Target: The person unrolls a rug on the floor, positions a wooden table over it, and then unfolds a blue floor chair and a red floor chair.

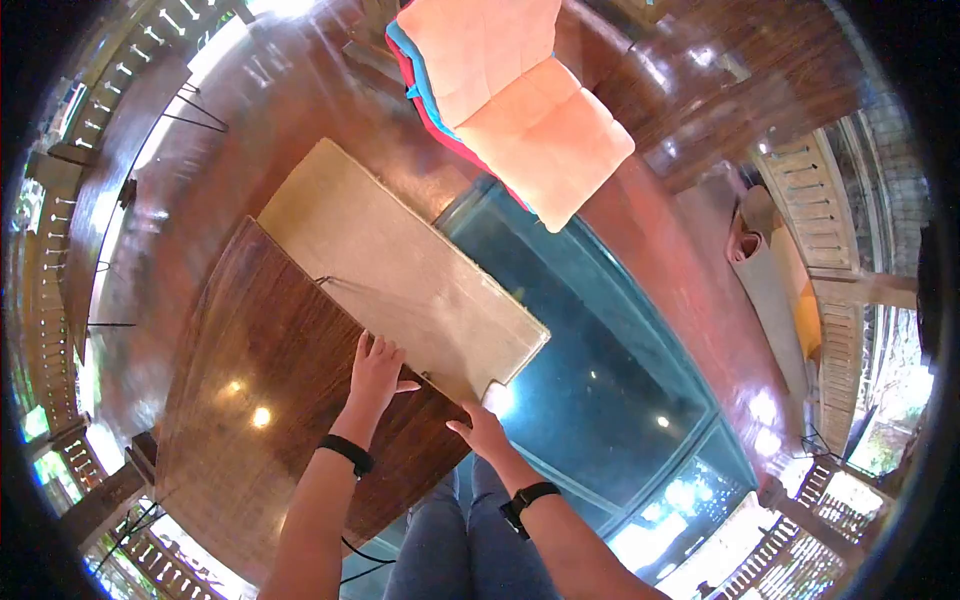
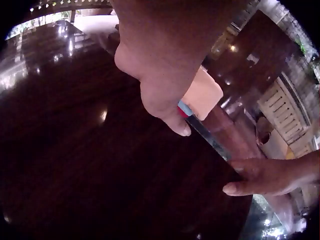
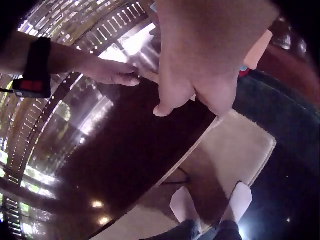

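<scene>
A dark wooden tabletop [image 1: 290, 360] with a glossy surface fills the lower left of the head view. My left hand [image 1: 375, 378] rests at its long edge, fingers extended and thumb spread to the side. Farther along, my right hand [image 1: 485, 435] grips the table near a corner. In the right wrist view, its thumb lies on top of the table [image 3: 125, 150], while the other fingers go over the edge and their tips are hidden. The left wrist view shows my left hand [image 2: 160, 75] over the dark surface, most fingers hidden behind it.
A beige mat [image 1: 410, 260] lies beyond the table edge; feet in light socks [image 3: 235, 202] stand over it. A thin metal table leg [image 1: 322, 280] shows above the mat. An orange folded cushion [image 1: 540, 130] sits farther off on the floor. A teal floor panel [image 1: 600, 360] spreads to the right.
</scene>
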The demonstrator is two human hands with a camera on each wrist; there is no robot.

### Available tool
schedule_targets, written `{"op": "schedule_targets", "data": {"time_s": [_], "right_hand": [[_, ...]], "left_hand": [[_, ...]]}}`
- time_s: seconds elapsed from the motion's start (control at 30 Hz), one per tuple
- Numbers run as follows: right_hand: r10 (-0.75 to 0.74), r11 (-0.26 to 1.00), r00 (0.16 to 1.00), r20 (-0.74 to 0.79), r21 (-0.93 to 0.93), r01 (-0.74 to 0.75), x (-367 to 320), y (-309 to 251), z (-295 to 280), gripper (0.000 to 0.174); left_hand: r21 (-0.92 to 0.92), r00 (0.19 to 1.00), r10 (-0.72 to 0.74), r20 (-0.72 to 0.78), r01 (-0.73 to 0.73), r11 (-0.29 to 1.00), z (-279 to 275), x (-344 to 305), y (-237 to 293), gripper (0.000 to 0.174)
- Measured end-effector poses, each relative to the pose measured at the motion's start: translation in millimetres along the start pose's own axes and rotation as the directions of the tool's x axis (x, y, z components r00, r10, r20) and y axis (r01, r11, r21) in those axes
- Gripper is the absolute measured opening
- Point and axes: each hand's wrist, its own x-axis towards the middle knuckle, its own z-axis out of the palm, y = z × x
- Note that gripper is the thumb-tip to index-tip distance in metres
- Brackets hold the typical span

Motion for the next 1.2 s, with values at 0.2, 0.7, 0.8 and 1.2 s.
{"op": "schedule_targets", "data": {"time_s": [0.2,0.7,0.8,1.2], "right_hand": [[-0.037,0.994,0.999,-0.011,-0.1,0.035,4,-3,-3,0.048],[0.107,0.948,0.954,-0.279,-0.262,-0.183,-134,41,-131,0.038],[0.403,0.856,0.869,-0.286,-0.219,-0.469,-198,53,-193,0.038],[0.418,0.883,0.832,-0.364,-0.051,-0.466,-364,210,-175,0.037]], "left_hand": [[0.005,0.998,-0.027,-0.059,0.028,1.0,11,4,-2,0.071],[-0.228,0.982,0.066,0.176,-0.024,0.973,-140,-24,25,0.048],[-0.325,0.959,0.117,0.259,-0.027,0.945,-171,-28,23,0.037],[-0.485,0.85,0.472,0.233,-0.319,0.814,-200,6,121,0.034]]}}
